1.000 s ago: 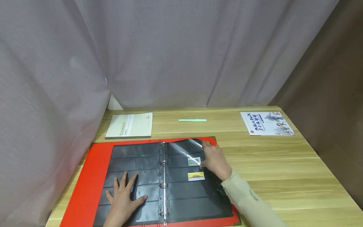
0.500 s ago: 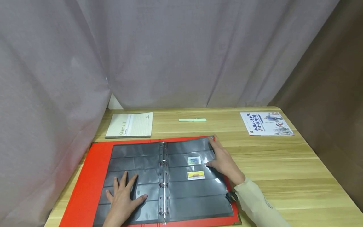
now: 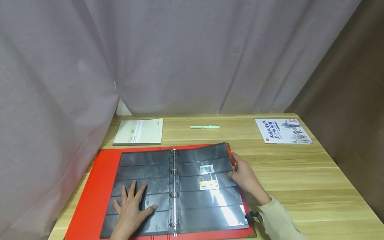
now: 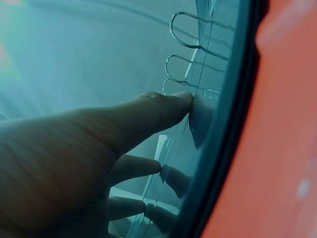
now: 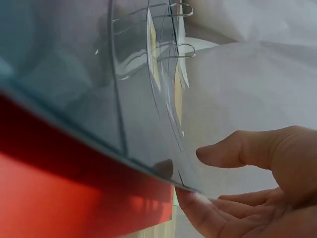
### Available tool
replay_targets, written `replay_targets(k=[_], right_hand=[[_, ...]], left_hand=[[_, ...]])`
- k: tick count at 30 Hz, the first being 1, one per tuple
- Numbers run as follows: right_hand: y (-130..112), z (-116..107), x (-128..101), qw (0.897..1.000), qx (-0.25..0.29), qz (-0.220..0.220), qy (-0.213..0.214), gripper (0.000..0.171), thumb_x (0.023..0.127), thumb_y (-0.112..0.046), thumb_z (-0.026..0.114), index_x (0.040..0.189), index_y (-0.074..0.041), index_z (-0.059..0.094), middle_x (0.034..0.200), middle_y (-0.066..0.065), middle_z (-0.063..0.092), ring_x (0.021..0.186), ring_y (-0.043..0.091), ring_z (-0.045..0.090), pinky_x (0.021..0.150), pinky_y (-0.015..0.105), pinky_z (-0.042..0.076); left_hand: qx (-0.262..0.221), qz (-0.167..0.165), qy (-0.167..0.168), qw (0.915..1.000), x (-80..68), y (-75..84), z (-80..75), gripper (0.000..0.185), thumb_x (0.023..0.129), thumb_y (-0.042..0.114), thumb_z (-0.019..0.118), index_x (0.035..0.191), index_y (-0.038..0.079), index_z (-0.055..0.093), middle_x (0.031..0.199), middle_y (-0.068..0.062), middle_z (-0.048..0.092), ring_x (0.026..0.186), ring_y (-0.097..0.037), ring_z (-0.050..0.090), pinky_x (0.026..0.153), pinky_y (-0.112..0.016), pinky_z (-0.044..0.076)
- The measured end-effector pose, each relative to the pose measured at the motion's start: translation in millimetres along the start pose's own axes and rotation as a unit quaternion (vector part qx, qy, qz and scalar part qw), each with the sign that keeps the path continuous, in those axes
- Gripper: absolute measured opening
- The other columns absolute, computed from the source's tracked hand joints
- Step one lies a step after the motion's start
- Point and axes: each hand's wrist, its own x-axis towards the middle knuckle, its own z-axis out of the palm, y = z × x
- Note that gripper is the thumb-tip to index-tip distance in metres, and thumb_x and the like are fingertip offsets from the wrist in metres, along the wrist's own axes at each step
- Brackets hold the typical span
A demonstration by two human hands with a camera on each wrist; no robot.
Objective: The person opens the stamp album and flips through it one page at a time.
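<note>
Fingers of the right hand (image 3: 244, 175) sit at the outer long edge of the right-hand black sleeve page (image 3: 210, 190) — in the right wrist view the fingertips (image 5: 198, 206) come up under that edge where it lifts off the red binder cover (image 3: 90, 190), with the thumb (image 5: 228, 148) held just apart from the sheet; I judge a loose under-edge hold, not a firm pinch. Page lies leftward of these fingers, long axis running away from the person, hinged on the metal rings (image 3: 174, 193) at the far side of the sheet from the fingertips. Two stamps (image 3: 207, 176) are pocketed in it, between fingers and rings, nearer the fingers. Left hand (image 3: 132, 208) — fingers spread, straight, pressed flat on the left-hand sleeve page (image 3: 141, 170); the left wrist view shows fingertips (image 4: 181, 99) touching the glossy plastic near the rings. Right hand is clearly the nearer one to the free edge; left is well apart from it, across the rings. Beyond the binder: notebook (image 3: 139, 131), green pen (image 3: 205, 127), booklet (image 3: 283, 131), all on the wooden table (image 3: 300, 173), well apart from both hands.
</note>
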Motion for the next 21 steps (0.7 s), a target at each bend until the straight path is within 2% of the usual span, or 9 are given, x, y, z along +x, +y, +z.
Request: replay_targets(k=[3, 4, 8, 12, 17, 21], right_hand=[[1, -4, -3, 1.000, 0.021, 0.008, -0.010, 0.084, 0.070, 0.013, 0.064, 0.148, 0.015, 0.034, 0.116, 0.027, 0.063, 0.076, 0.020, 0.056, 0.059, 0.029, 0.049], [1, -5, -4, 1.000, 0.025, 0.009, -0.015, 0.083, 0.070, 0.013, 0.065, 0.148, 0.015, 0.035, 0.115, 0.027, 0.063, 0.079, 0.020, 0.058, 0.061, 0.029, 0.051], [2, -10, -11, 0.999, 0.026, -0.001, -0.048, 0.082, 0.071, 0.012, 0.067, 0.146, 0.017, 0.034, 0.106, 0.023, 0.062, 0.074, 0.020, 0.060, 0.058, 0.030, 0.053], [2, -14, -18, 0.996, 0.030, -0.007, -0.080, 0.081, 0.074, 0.011, 0.065, 0.146, 0.019, 0.030, 0.099, 0.018, 0.060, 0.067, 0.018, 0.054, 0.054, 0.028, 0.049], [2, -15, -25, 0.993, 0.062, 0.000, -0.101, 0.072, 0.079, 0.012, 0.063, 0.144, 0.020, 0.032, 0.083, 0.009, 0.051, 0.062, 0.017, 0.051, 0.052, 0.027, 0.046], [2, -16, -29, 0.989, 0.092, -0.001, -0.114, 0.068, 0.083, 0.012, 0.062, 0.144, 0.019, 0.032, 0.079, 0.006, 0.050, 0.056, 0.017, 0.053, 0.048, 0.030, 0.049]], left_hand=[[0.000, -0.001, 0.000, 1.0000, 0.4, 0.0, -0.1, 0.091, 0.075, 0.042, 0.088, 0.148, 0.004, 0.050, 0.159, -0.033, 0.020, 0.141, -0.066, 0.001, 0.097, -0.086, -0.003], [-0.001, -0.002, -0.001, 1.0000, 0.6, 0.1, 0.0, 0.091, 0.075, 0.042, 0.088, 0.148, 0.004, 0.050, 0.159, -0.033, 0.020, 0.141, -0.066, 0.001, 0.097, -0.086, -0.004], [0.001, -0.003, -0.002, 1.0000, 1.7, 0.3, 0.8, 0.092, 0.075, 0.044, 0.088, 0.148, 0.004, 0.050, 0.159, -0.033, 0.020, 0.141, -0.066, 0.001, 0.097, -0.086, -0.004], [-0.001, -0.001, -0.003, 1.0000, 2.4, 0.0, 1.3, 0.092, 0.075, 0.045, 0.087, 0.149, 0.005, 0.049, 0.159, -0.033, 0.020, 0.141, -0.066, 0.001, 0.097, -0.086, -0.003], [-0.001, -0.003, 0.000, 1.0000, 1.5, -0.7, 1.6, 0.091, 0.075, 0.043, 0.088, 0.148, 0.004, 0.050, 0.159, -0.034, 0.021, 0.140, -0.067, 0.002, 0.097, -0.086, -0.003], [0.003, -0.001, 0.003, 1.0000, 1.3, -1.2, 2.1, 0.091, 0.075, 0.043, 0.088, 0.147, 0.004, 0.050, 0.158, -0.034, 0.022, 0.140, -0.067, 0.003, 0.097, -0.086, -0.003]])
